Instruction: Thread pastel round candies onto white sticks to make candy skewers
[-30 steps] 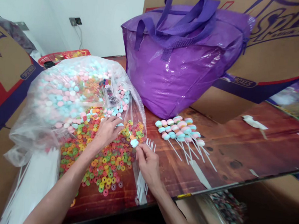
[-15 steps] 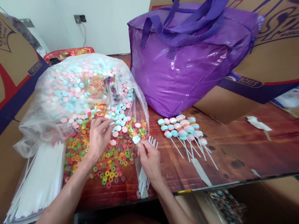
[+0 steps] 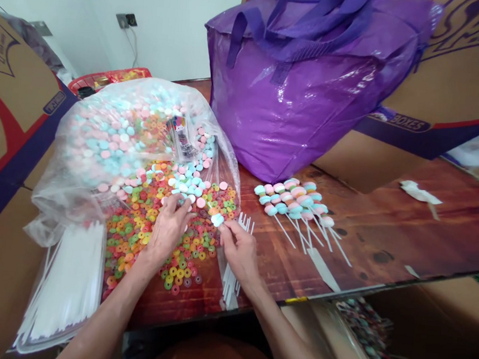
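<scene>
My left hand (image 3: 168,229) rests on a heap of small coloured ring candies (image 3: 151,233), its fingertips pinched on a pastel round candy near the mouth of a big clear plastic bag (image 3: 113,135). My right hand (image 3: 239,249) is closed on a white stick carrying pale blue and pink candy (image 3: 217,220) at its tip. Several finished candy sticks (image 3: 296,204) lie in a row to the right. Loose white sticks (image 3: 230,282) lie under my right hand.
A purple shopping bag (image 3: 306,85) stands behind the candy sticks on the wooden table (image 3: 386,231). A clear pack of white sticks (image 3: 66,287) hangs at the left edge. Cardboard boxes (image 3: 7,103) flank both sides. A red basket (image 3: 106,78) sits at the back.
My left hand drew back from the bag mouth and has picked among the pastel candies. My right hand has kept the stick almost still. The view shifted slightly.
</scene>
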{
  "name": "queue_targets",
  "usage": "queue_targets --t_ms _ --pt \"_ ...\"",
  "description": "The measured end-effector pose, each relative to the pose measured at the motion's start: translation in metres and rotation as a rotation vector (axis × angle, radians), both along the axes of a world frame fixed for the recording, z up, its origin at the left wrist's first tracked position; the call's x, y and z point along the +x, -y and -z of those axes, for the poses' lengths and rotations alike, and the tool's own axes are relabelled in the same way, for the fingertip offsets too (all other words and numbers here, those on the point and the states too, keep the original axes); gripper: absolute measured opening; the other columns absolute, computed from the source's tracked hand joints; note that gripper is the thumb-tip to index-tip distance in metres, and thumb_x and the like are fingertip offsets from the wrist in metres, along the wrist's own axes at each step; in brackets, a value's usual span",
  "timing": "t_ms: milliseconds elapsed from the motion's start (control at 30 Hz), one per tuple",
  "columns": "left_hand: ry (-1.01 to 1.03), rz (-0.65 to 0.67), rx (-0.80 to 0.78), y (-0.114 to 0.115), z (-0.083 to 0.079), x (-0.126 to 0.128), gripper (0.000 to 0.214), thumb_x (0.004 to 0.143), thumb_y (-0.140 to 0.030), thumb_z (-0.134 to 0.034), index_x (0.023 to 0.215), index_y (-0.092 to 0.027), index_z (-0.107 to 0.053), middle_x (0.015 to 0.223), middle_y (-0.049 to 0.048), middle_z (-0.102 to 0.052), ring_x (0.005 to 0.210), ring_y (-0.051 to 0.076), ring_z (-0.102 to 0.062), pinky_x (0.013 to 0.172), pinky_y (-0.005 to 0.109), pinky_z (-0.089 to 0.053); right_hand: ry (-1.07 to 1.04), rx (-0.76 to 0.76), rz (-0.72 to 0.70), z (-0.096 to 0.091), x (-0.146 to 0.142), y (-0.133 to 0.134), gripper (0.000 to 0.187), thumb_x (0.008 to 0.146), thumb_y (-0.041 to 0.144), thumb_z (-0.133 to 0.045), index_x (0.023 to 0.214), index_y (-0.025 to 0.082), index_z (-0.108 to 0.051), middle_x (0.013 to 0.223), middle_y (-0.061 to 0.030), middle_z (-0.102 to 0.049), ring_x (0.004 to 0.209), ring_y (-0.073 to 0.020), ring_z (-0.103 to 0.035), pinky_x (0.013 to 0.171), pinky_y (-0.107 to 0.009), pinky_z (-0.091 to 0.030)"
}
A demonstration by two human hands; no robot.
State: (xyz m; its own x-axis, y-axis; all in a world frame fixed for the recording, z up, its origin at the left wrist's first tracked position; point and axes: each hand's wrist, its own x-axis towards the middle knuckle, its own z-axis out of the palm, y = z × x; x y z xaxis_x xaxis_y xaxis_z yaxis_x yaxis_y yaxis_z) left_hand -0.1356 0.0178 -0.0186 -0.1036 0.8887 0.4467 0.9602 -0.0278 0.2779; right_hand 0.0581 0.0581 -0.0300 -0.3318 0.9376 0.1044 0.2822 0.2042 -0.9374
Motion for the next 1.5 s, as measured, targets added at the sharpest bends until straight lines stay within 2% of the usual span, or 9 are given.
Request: queue_targets --t_ms 200,300,433,567,767,933,1100,1367,1500 --pt "-0.02 0.001 -0.151 -0.002 -0.009 -0.003 0.043 0.089 -0.005 -0.041 0.123 -0.019 -0.063 0.114 0.0135 -0.054 0.093 0.022 -0.059 0.083 0.037 -0.054 -0.026 -0.006 -0.035 0.001 -0.001 0.0 0.028 0.095 0.034 -0.048 0.073 0.02 -0.058 0.062 0.0027 -0.051 0.058 -0.0129 -0.048 0.058 -0.024 -0.037" --pt "0.128 0.008 -0.078 -0.005 -0.012 0.0 0.037 0.091 -0.008 -0.041 0.114 -0.019 -0.068 0.109 0.0114 -0.057 0.093 0.02 -0.06 0.087 0.035 -0.053 -0.039 -0.018 -0.06 -0.001 -0.003 0.002 0.027 0.095 0.035 -0.049 0.075 0.019 -0.059 0.06 0.0032 -0.051 0.057 -0.0125 -0.048 0.057 -0.024 -0.037" --pt "0.599 -0.059 0.035 -0.002 -0.019 0.008 0.025 0.089 -0.026 -0.056 0.106 -0.019 -0.073 0.105 0.0088 -0.062 0.093 0.019 -0.063 0.081 0.031 -0.053 -0.06 -0.021 -0.108 -0.004 -0.003 0.006 0.026 0.095 0.036 -0.049 0.079 0.019 -0.06 0.06 0.0037 -0.05 0.055 -0.0118 -0.048 0.054 -0.023 -0.037" --pt "1.208 -0.09 -0.056 0.005 -0.027 0.015 0.034 0.079 -0.035 -0.071 0.109 -0.019 -0.075 0.098 0.0054 -0.07 0.084 0.017 -0.063 0.069 0.026 -0.051 -0.067 -0.005 -0.149 -0.011 -0.004 0.013 0.027 0.096 0.036 -0.048 0.077 0.02 -0.059 0.06 0.0034 -0.049 0.055 -0.0119 -0.048 0.053 -0.022 -0.037" --pt "1.601 -0.039 -0.054 0.01 -0.03 0.022 0.042 0.067 -0.038 -0.084 0.104 -0.02 -0.078 0.105 0.0069 -0.074 0.091 0.017 -0.064 0.074 0.025 -0.05 -0.07 0.001 -0.183 -0.018 -0.006 0.017 0.027 0.097 0.036 -0.047 0.077 0.02 -0.058 0.061 0.0029 -0.048 0.056 -0.0122 -0.047 0.053 -0.022 -0.037" --pt "1.666 -0.04 -0.037 0.012 -0.026 0.024 0.04 0.065 -0.039 -0.086 0.1 -0.02 -0.079 0.088 0.0034 -0.074 0.07 0.011 -0.059 0.062 0.022 -0.045 -0.1 -0.06 -0.233 -0.018 -0.006 0.018 0.03 0.097 0.037 -0.048 0.074 0.02 -0.056 0.06 0.0037 -0.046 0.055 -0.0113 -0.045 0.053 -0.023 -0.036" --pt "1.713 -0.102 0.019 0.012 -0.022 0.023 0.04 0.061 -0.036 -0.089 0.096 -0.02 -0.079 0.085 0.002 -0.072 0.064 0.008 -0.054 0.057 0.02 -0.042 -0.143 -0.12 -0.217 -0.02 -0.006 0.021 0.03 0.096 0.037 -0.049 0.072 0.02 -0.055 0.059 0.0043 -0.045 0.053 -0.0106 -0.043 0.051 -0.023 -0.033" --pt "1.573 -0.128 0.091 0.012 -0.017 0.028 0.034 0.07 -0.037 -0.082 0.099 -0.02 -0.077 0.086 0.0017 -0.073 0.068 0.01 -0.057 0.058 0.021 -0.043 -0.03 -0.03 -0.22 -0.019 -0.005 0.023 0.028 0.096 0.035 -0.048 0.074 0.02 -0.057 0.059 0.004 -0.045 0.053 -0.0113 -0.043 0.051 -0.024 -0.033" --pt "1.437 -0.139 0.148 0.014 -0.01 0.03 0.028 0.073 -0.034 -0.079 0.096 -0.019 -0.076 0.095 0.0037 -0.073 0.077 0.013 -0.062 0.064 0.023 -0.048 0.027 0.066 -0.286 -0.022 -0.004 0.022 0.027 0.097 0.031 -0.046 0.076 0.02 -0.059 0.061 0.0025 -0.048 0.056 -0.0123 -0.045 0.053 -0.024 -0.033"
